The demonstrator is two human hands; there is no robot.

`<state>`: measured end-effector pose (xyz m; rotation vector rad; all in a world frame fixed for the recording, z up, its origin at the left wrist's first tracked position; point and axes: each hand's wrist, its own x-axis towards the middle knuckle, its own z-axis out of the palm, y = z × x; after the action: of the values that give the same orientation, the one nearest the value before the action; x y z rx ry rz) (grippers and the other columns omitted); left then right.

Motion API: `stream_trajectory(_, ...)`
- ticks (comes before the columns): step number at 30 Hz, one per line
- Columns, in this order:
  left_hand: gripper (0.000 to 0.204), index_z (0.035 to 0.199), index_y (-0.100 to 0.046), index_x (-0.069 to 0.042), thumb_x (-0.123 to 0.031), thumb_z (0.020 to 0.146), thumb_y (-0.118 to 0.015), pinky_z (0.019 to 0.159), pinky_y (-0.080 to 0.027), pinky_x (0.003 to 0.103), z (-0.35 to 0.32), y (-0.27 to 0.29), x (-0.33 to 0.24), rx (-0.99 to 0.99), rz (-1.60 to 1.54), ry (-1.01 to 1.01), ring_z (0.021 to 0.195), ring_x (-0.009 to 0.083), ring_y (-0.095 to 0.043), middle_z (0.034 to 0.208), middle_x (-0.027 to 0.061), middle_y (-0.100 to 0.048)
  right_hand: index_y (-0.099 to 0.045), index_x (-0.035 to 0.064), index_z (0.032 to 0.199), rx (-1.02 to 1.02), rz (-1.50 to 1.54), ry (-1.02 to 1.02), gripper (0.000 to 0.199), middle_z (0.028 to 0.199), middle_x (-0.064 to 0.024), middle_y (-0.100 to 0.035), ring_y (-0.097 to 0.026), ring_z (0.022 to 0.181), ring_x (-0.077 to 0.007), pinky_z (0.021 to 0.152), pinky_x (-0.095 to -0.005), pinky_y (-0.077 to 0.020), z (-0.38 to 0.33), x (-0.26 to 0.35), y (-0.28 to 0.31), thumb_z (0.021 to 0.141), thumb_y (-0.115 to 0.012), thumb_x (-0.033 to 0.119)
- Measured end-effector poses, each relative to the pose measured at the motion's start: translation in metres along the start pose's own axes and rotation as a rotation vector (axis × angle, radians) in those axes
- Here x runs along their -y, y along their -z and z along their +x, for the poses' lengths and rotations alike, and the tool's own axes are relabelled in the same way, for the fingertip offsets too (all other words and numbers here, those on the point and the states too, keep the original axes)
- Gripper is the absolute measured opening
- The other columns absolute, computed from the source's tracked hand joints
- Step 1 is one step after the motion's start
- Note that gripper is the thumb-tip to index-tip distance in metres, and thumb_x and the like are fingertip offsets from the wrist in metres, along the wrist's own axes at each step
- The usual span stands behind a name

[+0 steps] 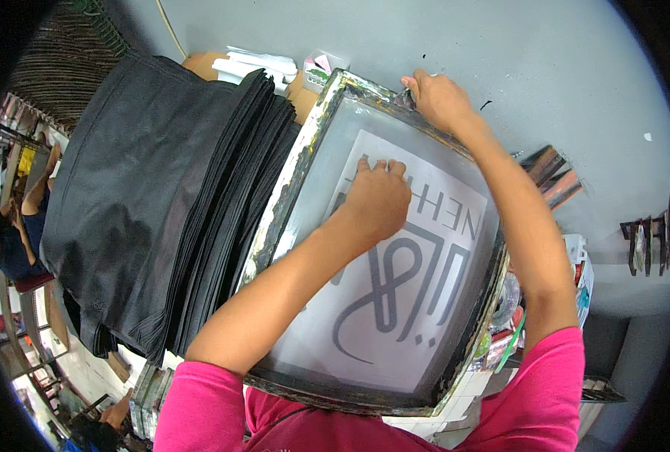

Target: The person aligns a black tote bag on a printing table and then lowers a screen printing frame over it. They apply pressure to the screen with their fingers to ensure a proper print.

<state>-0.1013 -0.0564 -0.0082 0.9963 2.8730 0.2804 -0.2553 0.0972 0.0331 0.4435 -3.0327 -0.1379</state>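
Observation:
A screen printing frame [316, 143] with paint-stained, tape-edged sides lies tilted in front of me. Through its mesh shows a white sheet [425, 188] bearing dark, mirrored lettering and a looping figure. My left hand [380, 200] rests on the mesh over the upper part of the sheet, its fingers curled under; whatever they may hold is hidden. At the far edge of the frame, my right hand [437, 98] is closed over the rim, near a small grey metal piece [405, 98]. My right forearm passes over the frame's right side.
A thick stack of black fabric bags [147, 188] stands left of the frame. White papers [256, 64] and a small white basket [324, 68] sit behind. Squeegee-like wooden blades [549, 177] and cluttered supplies [504, 324] are at right. Other people [30, 226] work at far left.

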Motion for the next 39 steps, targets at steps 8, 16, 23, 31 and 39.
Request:
stream_trajectory(8, 0.031, 0.115, -0.070, -0.001, -0.014, 0.090, -0.059, 0.108, -0.045, 0.056, -0.001, -0.007, -0.002, -0.031, 0.016, 0.004, 0.127, 0.0373, -0.060, 0.130, 0.0209, -0.061, -0.075, 0.0049, 0.104, -0.023, -0.204, 0.054, 0.044, 0.107, -0.0161, -0.075, -0.072, 0.099, -0.0373, 0.081, -0.0493, -0.0577, 0.009, 0.006, 0.005, 0.104, -0.051, 0.042)
stream_trajectory(16, 0.030, 0.112, -0.071, 0.001, -0.016, 0.093, -0.055, 0.105, -0.046, 0.056, 0.004, -0.004, -0.002, -0.026, -0.002, -0.011, 0.123, 0.0365, -0.061, 0.126, 0.0204, -0.062, -0.078, 0.0030, 0.099, 0.034, 0.014, -0.070, 0.040, 0.096, -0.0245, -0.074, -0.072, 0.093, -0.0433, 0.085, -0.0527, -0.0567, 0.022, 0.004, 0.020, 0.103, -0.052, 0.034)
stream_trajectory(23, 0.033, 0.117, -0.069, 0.001, -0.017, 0.093, -0.055, 0.106, -0.045, 0.057, 0.003, -0.017, -0.003, -0.108, 0.031, 0.009, 0.123, 0.0372, -0.061, 0.128, 0.0207, -0.061, -0.078, 0.0142, 0.112, -0.057, 0.101, -0.467, 0.034, 0.115, -0.0199, -0.073, -0.071, 0.108, -0.0368, 0.092, -0.0486, -0.0552, 0.009, 0.056, 0.002, 0.102, -0.051, 0.032)
stream_trajectory(31, 0.033, 0.116, -0.069, 0.002, -0.014, 0.090, -0.057, 0.108, -0.045, 0.058, 0.002, -0.010, -0.004, -0.083, 0.040, 0.002, 0.123, 0.0369, -0.062, 0.126, 0.0209, -0.061, -0.072, 0.0083, 0.120, -0.080, 0.020, -0.038, 0.051, 0.114, -0.0215, -0.072, -0.065, 0.110, -0.0445, 0.098, -0.0532, -0.0499, -0.054, -0.109, 0.031, 0.103, -0.051, 0.051)
stream_trajectory(39, 0.033, 0.116, -0.069, 0.001, -0.012, 0.088, -0.059, 0.109, -0.046, 0.052, 0.002, -0.005, -0.005, -0.033, 0.093, -0.002, 0.125, 0.0359, -0.061, 0.125, 0.0197, -0.060, -0.066, 0.0054, 0.118, 0.105, 0.165, 0.091, 0.048, 0.100, -0.0268, -0.069, -0.065, 0.098, -0.0462, 0.084, -0.0523, -0.0504, -0.068, -0.125, 0.019, 0.108, -0.042, 0.047)
